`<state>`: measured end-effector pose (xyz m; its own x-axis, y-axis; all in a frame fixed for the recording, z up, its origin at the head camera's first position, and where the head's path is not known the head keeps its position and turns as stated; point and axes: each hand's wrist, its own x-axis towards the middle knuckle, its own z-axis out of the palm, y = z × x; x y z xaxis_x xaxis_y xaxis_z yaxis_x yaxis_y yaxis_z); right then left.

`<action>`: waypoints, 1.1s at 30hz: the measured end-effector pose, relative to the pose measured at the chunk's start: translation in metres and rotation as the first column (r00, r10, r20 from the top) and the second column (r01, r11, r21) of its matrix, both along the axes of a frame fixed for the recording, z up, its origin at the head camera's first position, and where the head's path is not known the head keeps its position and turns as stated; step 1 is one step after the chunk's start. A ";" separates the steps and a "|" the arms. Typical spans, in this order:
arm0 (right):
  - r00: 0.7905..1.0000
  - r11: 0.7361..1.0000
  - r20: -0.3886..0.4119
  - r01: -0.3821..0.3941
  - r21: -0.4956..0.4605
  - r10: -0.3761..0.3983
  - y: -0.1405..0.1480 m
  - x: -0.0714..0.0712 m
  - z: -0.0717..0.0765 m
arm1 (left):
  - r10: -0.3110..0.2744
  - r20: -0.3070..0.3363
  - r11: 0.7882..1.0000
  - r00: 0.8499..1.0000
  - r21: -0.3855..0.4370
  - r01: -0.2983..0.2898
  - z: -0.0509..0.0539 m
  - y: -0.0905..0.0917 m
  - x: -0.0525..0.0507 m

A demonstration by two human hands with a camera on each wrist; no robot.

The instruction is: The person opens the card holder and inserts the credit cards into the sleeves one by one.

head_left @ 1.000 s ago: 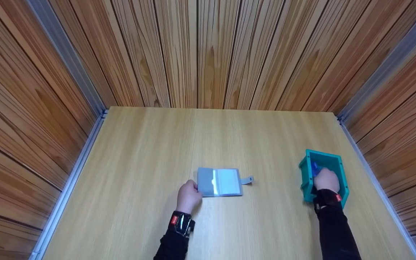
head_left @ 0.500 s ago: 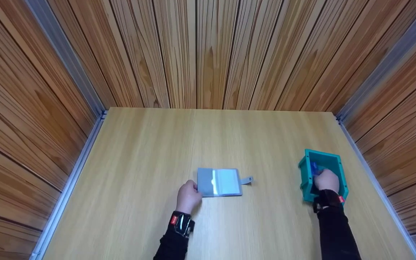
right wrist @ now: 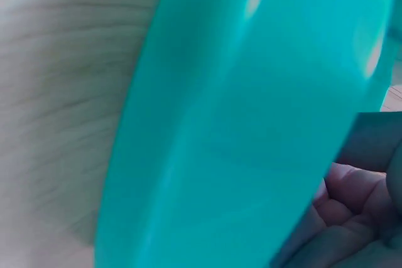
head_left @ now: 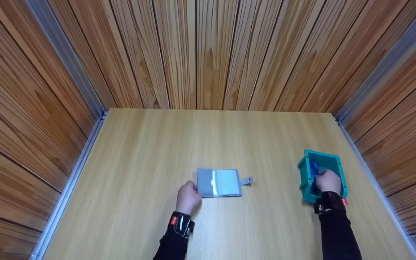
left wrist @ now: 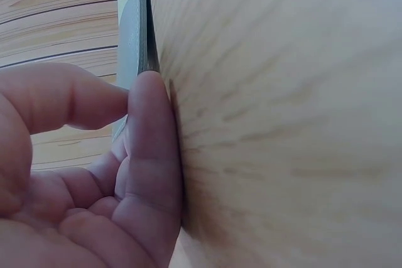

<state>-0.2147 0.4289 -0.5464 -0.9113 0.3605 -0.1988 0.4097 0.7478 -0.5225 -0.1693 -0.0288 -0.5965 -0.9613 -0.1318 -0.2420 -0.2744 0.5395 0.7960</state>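
Note:
A grey-blue card holder (head_left: pixel 226 182) lies spread open on the table in the head view, its snap strap (head_left: pixel 246 180) sticking out to the right. My left hand (head_left: pixel 188 198) pinches the lower left edge of its cover between thumb and fingers; the left wrist view shows the fingers (left wrist: pixel 151 155) against the tabletop. Far to the right, my right hand (head_left: pixel 328 181) reaches into a teal bin (head_left: pixel 324 156), close to a blue item (head_left: pixel 314 169) whose kind is unclear. The bin's wall hides its fingertips in the right wrist view, where several fingers look curled.
The bin stands near the right edge of the wooden table (head_left: pixel 139 144). Wood-plank walls (head_left: pixel 211 54) rise at the back and both sides, with metal rails along the side edges.
My right hand has shifted slightly inside the bin and its wrist has turned, so more of the blue item shows. My left hand and the card holder stay in place.

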 end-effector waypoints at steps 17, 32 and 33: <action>0.998 0.996 -0.049 0.043 -0.079 -0.047 0.007 0.007 0.020 | -0.011 -0.037 1.000 0.999 -0.030 0.010 0.001 -0.001 0.000; 0.993 0.984 -0.082 0.065 -0.166 -0.079 0.003 0.013 0.045 | -0.006 -0.041 1.000 0.999 -0.006 0.006 -0.001 -0.001 0.001; 0.993 0.983 -0.082 0.066 -0.174 -0.081 0.002 0.013 0.047 | -0.005 -0.039 1.000 0.999 -0.003 0.005 0.000 -0.001 0.001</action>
